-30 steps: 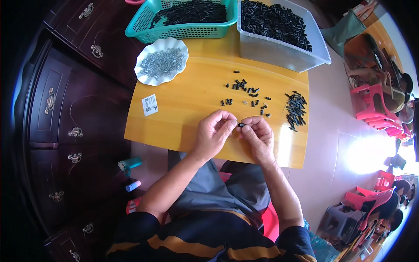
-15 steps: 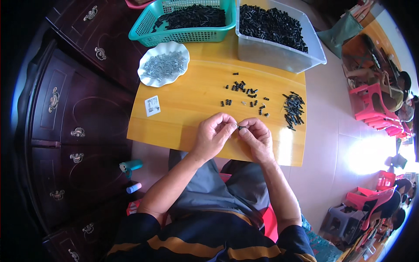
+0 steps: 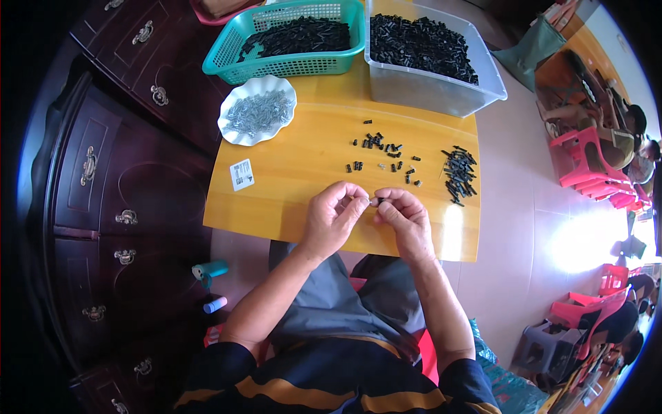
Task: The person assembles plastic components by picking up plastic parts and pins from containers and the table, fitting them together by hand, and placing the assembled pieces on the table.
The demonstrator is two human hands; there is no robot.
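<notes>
My left hand [image 3: 334, 219] and my right hand [image 3: 407, 224] meet over the near edge of the wooden table [image 3: 289, 162]. The right fingers pinch a small black plastic piece [image 3: 380, 200]. Between my left thumb and forefinger is a tiny pale piece [image 3: 369, 201], its tip close to the black one; whether they touch is unclear. Short black pieces [image 3: 373, 141] lie scattered beyond my hands, with a few clear bits among them. To the right is a heap of longer black pieces [image 3: 460, 174]. A scalloped white plate [image 3: 256, 141] holds many small clear pieces.
At the table's back stand a green basket [image 3: 293, 67] and a translucent bin [image 3: 417, 91], both filled with black pieces. A white label card [image 3: 241, 174] lies at left. Dark drawers [image 3: 138, 179] line the left side. Pink chairs [image 3: 583, 159] and other people are off right.
My fingertips have drawn slightly apart, so the pale piece now shows between them. The whole view has shifted a little. Both hands keep their pinches.
</notes>
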